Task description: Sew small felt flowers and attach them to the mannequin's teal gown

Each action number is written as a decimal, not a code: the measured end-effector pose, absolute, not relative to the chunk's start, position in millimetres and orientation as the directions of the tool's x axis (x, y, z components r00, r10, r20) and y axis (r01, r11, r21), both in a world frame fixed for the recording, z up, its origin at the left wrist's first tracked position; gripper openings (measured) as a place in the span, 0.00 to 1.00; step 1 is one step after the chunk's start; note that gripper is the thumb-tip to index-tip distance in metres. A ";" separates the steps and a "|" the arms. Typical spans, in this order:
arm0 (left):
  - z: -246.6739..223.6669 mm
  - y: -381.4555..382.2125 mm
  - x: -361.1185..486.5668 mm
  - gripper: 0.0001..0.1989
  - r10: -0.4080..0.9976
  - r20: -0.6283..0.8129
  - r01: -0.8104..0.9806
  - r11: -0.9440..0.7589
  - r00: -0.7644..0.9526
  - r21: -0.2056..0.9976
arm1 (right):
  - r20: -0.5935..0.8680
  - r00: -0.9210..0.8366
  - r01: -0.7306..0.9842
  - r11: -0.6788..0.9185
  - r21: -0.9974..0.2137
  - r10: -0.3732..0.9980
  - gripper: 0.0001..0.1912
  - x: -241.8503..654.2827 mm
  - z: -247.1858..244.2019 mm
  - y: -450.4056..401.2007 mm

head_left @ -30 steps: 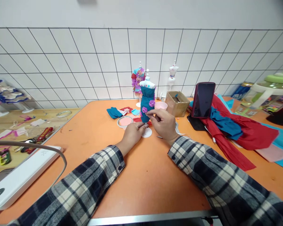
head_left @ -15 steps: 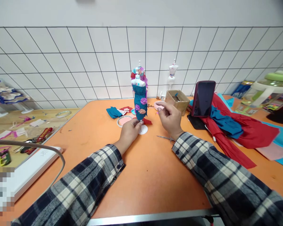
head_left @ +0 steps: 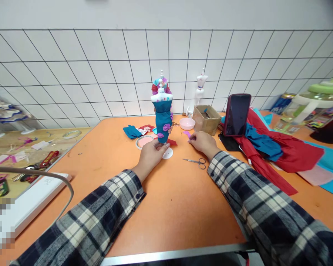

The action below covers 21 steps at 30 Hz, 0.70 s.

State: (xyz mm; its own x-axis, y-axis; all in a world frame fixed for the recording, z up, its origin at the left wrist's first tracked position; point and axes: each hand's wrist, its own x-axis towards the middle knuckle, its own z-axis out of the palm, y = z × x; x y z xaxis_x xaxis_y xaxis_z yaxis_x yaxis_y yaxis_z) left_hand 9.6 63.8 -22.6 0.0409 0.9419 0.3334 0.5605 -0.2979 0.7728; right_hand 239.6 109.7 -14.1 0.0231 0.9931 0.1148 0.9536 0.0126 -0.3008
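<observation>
A small white mannequin (head_left: 163,111) wears a teal dress with purple flowers. My left hand (head_left: 152,154) is closed round its stand, just under the dress and above the round white base (head_left: 168,153). Further right, my right hand (head_left: 202,141) is low over the table with its fingertips pinched at a small purple piece (head_left: 187,133). Small scissors (head_left: 195,162) lie just in front of that hand. Behind the right hand are a pink bowl (head_left: 187,123) and a cardboard box (head_left: 207,120).
A phone (head_left: 238,114) stands upright beside red cloth (head_left: 290,153) and teal cloth on the right. Another bare mannequin (head_left: 201,87) is at the back. Left of the mannequin lie a tape roll (head_left: 144,142) and teal scraps (head_left: 132,132). A white power strip (head_left: 41,199) is at the left.
My right hand has come down to the purple piece on the table, uncovering the scissors and the pink bowl. The dressed mannequin has turned slightly in my left hand.
</observation>
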 end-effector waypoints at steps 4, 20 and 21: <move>-25.3 65.1 7.1 0.13 0.943 0.328 0.559 -0.301 0.053 0.773 | 0.129 0.059 0.931 -0.007 -0.366 0.990 0.13 242.5 -16.8 113.1; -26.1 65.7 8.5 0.13 0.940 0.337 0.615 -0.292 0.046 0.733 | 0.147 0.071 0.883 0.007 -0.470 0.987 0.11 234.3 -23.7 114.0; -26.8 66.1 8.1 0.13 0.940 0.337 0.615 -0.293 0.047 0.732 | 0.144 0.067 0.847 0.020 -0.532 0.987 0.10 235.4 -25.5 115.4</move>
